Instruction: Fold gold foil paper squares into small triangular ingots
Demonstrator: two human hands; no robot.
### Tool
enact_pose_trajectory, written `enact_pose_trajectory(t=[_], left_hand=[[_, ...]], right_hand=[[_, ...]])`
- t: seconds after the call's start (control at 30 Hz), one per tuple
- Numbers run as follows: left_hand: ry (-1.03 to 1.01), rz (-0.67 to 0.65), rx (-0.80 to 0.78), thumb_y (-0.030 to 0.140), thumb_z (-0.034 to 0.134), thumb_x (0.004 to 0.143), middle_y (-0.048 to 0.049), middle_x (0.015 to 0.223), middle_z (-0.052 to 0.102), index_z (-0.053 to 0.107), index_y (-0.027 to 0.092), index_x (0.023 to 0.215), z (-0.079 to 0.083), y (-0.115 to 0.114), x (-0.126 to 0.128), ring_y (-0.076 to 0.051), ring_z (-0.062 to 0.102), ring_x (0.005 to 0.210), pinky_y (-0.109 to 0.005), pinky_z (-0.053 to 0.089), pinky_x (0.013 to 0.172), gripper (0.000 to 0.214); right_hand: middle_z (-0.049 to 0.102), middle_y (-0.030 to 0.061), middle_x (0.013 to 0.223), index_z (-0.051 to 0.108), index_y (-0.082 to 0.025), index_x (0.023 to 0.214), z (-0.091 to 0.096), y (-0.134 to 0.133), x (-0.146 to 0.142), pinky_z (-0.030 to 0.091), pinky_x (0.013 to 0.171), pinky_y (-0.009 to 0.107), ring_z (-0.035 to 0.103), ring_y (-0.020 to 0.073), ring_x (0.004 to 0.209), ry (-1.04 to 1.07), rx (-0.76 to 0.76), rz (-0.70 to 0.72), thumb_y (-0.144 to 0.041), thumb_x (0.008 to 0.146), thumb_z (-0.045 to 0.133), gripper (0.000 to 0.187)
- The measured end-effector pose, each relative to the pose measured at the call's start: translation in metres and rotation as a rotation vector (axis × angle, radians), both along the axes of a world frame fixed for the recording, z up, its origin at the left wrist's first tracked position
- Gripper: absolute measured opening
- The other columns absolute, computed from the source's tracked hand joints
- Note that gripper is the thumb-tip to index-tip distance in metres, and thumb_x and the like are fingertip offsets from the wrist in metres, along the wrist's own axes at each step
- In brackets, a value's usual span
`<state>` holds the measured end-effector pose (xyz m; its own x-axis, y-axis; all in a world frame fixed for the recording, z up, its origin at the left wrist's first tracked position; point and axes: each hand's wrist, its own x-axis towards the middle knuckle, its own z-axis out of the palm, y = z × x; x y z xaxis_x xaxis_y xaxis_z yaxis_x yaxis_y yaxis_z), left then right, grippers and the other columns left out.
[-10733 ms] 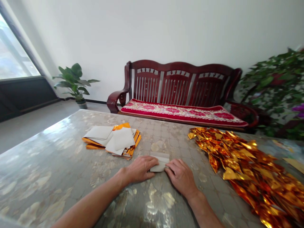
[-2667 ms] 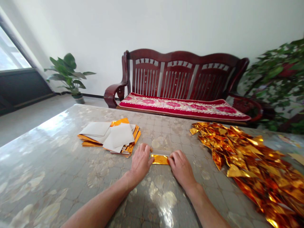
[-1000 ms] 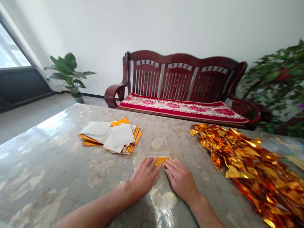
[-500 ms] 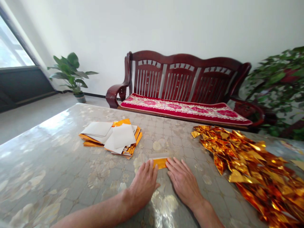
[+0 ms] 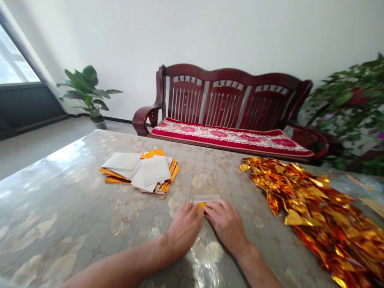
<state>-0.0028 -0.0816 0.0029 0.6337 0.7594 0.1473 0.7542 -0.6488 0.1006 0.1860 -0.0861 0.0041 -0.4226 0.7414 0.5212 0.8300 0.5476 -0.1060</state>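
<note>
A small folded slip of gold foil paper [image 5: 206, 199], white on its far edge, lies on the glossy patterned table [image 5: 75, 208]. My left hand [image 5: 186, 229] and my right hand [image 5: 226, 224] meet over it, fingertips pressed together on its near part. Most of the slip is hidden under the fingers. A stack of flat gold and white sheets [image 5: 141, 173] sits to the left, beyond my left hand. A heap of folded gold foil pieces [image 5: 312, 208] spreads to the right of my right hand.
A dark red wooden bench [image 5: 228, 112] with a red flowered cushion stands behind the table. A potted plant [image 5: 87, 96] is on the floor at the left by a window, and leafy plants [image 5: 351, 116] fill the right side.
Both hands have drawn closer together over the gold slip, fingers now curled onto it instead of lying flat. Less of the gold face shows than half a second ago.
</note>
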Motion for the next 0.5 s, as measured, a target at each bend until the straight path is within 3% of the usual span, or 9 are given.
enact_pose_trajectory(t=[0.23,0.5], left_hand=[[-0.328,-0.069,-0.188,0.006,0.049,0.090,-0.0024,0.103,0.071,0.072,0.025,0.108,0.003,0.034,-0.026,-0.018,0.060,0.097,-0.029,0.046,0.091,0.034],[-0.428,-0.053,-0.255,0.003,0.044,0.087,-0.0024,0.096,0.073,0.074,0.024,0.102,0.003,0.044,-0.026,-0.018,0.063,0.095,-0.027,0.047,0.090,0.040]], right_hand=[[0.072,0.0028,0.095,0.069,-0.022,0.096,-0.003,0.002,-0.006,0.038,0.079,0.032,0.060,0.0175,0.089,-0.026,-0.015,0.012,-0.022,0.099,0.053,0.016],[0.069,0.0033,0.088,0.068,-0.021,0.094,0.000,-0.002,-0.013,0.036,0.076,0.031,0.059,0.0180,0.085,-0.099,-0.038,0.013,-0.019,0.098,0.053,0.016]])
